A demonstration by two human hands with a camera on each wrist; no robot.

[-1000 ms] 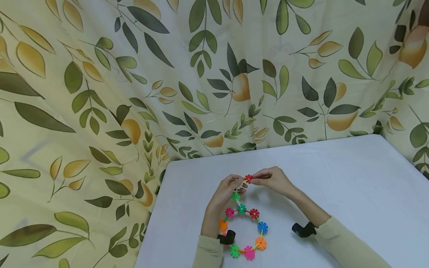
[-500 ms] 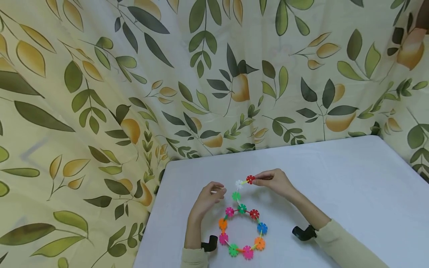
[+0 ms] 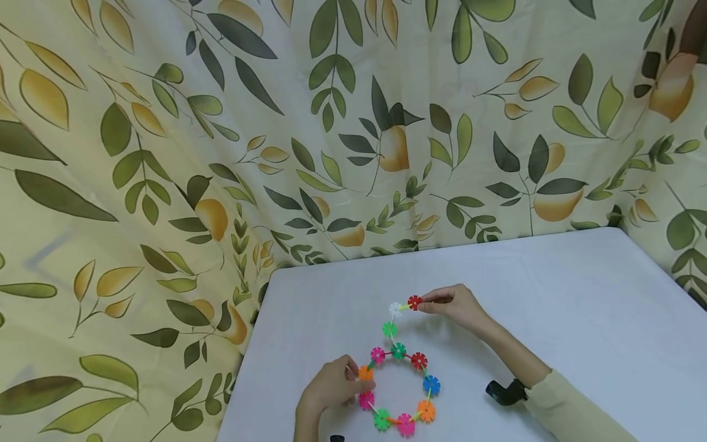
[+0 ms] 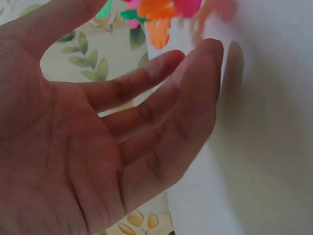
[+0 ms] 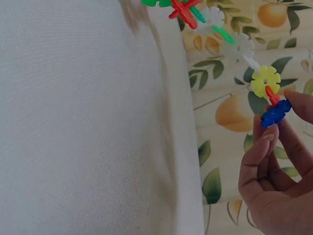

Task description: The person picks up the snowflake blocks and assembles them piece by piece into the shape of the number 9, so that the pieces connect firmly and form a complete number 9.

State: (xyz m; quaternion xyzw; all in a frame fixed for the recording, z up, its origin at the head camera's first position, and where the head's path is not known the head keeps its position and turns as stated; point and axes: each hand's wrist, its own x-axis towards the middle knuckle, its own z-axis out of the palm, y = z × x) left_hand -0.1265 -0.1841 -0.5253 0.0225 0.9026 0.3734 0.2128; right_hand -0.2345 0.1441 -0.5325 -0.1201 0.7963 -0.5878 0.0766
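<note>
Notched plastic flower discs are linked into a ring with a short tail at its far side. My right hand pinches the red disc at the tail's end. A white disc and a green disc connect it to the ring. In the right wrist view, the thumb and fingers pinch a disc that looks blue, beside a yellow one. My left hand is at the ring's left side, thumb and fingers spread about the orange disc. In the left wrist view its fingers are loosely bent, apart from that disc.
The discs lie on a table with a white cloth. A leaf-patterned curtain hangs behind and to the left. A black wrist mount sits by the right sleeve.
My left hand has let go near the white disc and moved down and left to the ring's orange disc. The right hand keeps its pinch on the red disc, nearly still.
</note>
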